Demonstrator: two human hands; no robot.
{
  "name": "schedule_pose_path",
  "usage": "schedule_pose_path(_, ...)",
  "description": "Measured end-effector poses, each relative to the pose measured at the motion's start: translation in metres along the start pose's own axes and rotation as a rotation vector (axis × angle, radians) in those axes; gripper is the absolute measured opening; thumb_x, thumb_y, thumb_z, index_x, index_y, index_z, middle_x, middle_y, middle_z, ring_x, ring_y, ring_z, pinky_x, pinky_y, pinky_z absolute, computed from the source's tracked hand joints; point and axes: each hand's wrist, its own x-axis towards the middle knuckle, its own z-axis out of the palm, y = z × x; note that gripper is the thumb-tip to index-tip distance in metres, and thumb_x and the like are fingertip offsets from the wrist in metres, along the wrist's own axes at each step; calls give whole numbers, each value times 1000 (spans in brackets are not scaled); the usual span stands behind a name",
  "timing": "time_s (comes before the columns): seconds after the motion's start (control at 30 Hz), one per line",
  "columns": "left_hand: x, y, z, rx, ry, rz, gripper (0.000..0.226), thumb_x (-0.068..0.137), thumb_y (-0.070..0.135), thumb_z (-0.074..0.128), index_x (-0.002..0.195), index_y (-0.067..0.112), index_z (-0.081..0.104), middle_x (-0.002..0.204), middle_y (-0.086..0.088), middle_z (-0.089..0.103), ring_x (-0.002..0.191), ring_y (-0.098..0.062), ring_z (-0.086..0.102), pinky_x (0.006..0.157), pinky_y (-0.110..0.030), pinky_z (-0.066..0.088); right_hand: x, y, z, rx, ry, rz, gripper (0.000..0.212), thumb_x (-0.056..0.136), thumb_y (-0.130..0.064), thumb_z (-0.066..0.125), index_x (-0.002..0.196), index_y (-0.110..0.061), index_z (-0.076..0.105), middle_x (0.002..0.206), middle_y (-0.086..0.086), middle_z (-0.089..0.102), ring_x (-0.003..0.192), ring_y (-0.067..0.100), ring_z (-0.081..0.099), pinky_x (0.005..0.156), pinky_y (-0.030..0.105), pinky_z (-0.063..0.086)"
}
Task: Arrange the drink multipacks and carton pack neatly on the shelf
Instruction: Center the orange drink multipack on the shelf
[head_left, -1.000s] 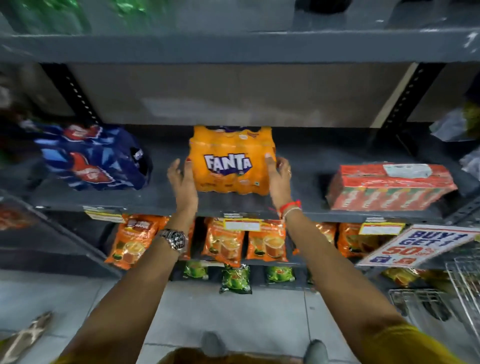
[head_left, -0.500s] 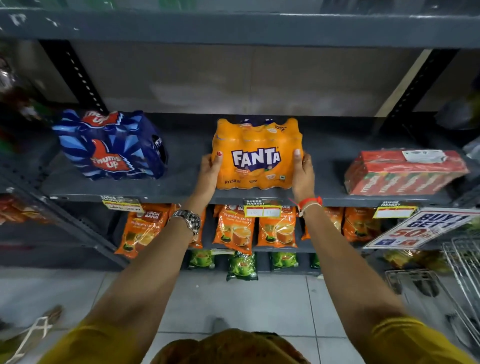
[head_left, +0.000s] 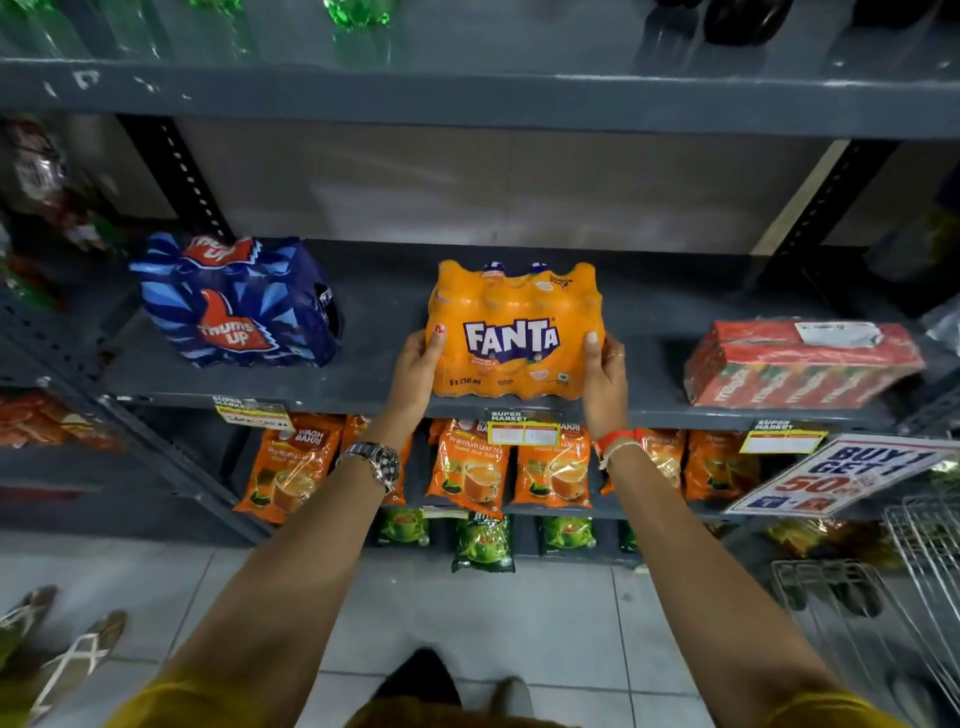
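Three packs on the grey shelf (head_left: 374, 387): blue cola pack (head_left: 236, 304) at frame left, orange soda pack (head_left: 514, 332) in centre, red carton pack (head_left: 800, 364) at right, its far end blurred. Left hand (head_left: 415, 371) and right hand (head_left: 605, 371) each grip a side of the orange soda pack. Bottles on the top shelf cut off.

Grey metal shelving (head_left: 363, 387) stands on pale floor tiles (head_left: 519, 613).

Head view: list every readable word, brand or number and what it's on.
"FANTA", "8 x 250 ml": orange multipack.
"Thums Up": blue multipack.
"SUPER MARKET": shelf price tags; prices unreadable.
"BUY 1 GET 1", "50": sale sign.
"WAGH BAKRI", "Premium LEAF TEA": tea pouches.
Red carton pack: print blurred.
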Motion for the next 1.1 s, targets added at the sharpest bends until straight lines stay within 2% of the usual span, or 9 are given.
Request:
schedule_pose_path(0.13,-19,-10,-10,-84,180,134,38,94,24,46,127,5,44,113,5,53,100,-1,54,80,-7,45,-47,28,6,-4,277,-94,47,94,-38,50,133,-12,42,136,8,45,121,15,48,100,29,41)
schedule_pose_path(0.27,-21,-44,-60,-56,603,307,26,90,14,47,109,0,57,104,-17,61,93,-25,60,83,-40,53,-71,50,41,-142,160,-213,18,92,-21,49,92,-38,55,101,9,62,94,24,59,82,41,50)
schedule_pose_path(0.4,-4,-46,-140,94,883,396,25,89,8,45,104,-6,58,100,-28,55,89,-6,49,79,-3,40,-70,32,112,-252,-35,-314,16,86,-23,46,87,-22,62,82,3,65,77,20,60,70,34,48)
schedule_pose_path(0.47,11,-39,-182,47,914,372,31,89,12,46,111,-9,52,102,-23,47,94,-22,51,77,1,36,-71,19,152,-278,-189,-384,25,85,-26,45,92,-13,65,82,-1,64,77,16,61,70,26,47)
schedule_pose_path(0.53,31,-31,-225,-44,869,295,37,91,14,49,120,-8,44,112,-22,43,105,-36,49,84,-7,39,-69,8,199,-284,-295,-429,25,88,-22,49,99,-6,65,89,3,66,81,9,61,73,17,45)
schedule_pose_path(0.63,59,-20,-273,-130,679,143,44,94,25,47,130,2,37,128,-17,45,119,-27,46,98,-28,39,-61,-12,261,-108,-376,-278,25,91,-16,57,116,-11,54,106,-2,60,90,-1,59,81,9,47)
schedule_pose_path(0.8,95,-13,-312,-88,286,-59,70,84,59,47,138,16,35,139,0,43,122,-18,46,101,-36,39,-36,-11,322,-98,-342,-111,43,88,-36,61,121,-14,45,127,13,46,121,20,45,108,32,37)
schedule_pose_path(0.9,101,-21,-319,-105,236,-106,79,80,58,53,141,13,29,144,-13,43,124,-28,50,100,-42,45,-38,-8,328,-100,-260,-111,38,84,-43,62,104,-15,47,118,17,51,111,26,55,99,45,48)
schedule_pose_path(1.1,74,-18,-305,-92,295,32,53,93,35,45,139,12,31,139,-11,47,120,-24,52,98,-39,49,-49,-6,322,-148,-228,-110,30,89,-37,58,100,-12,46,116,16,57,104,22,59,78,12,50)
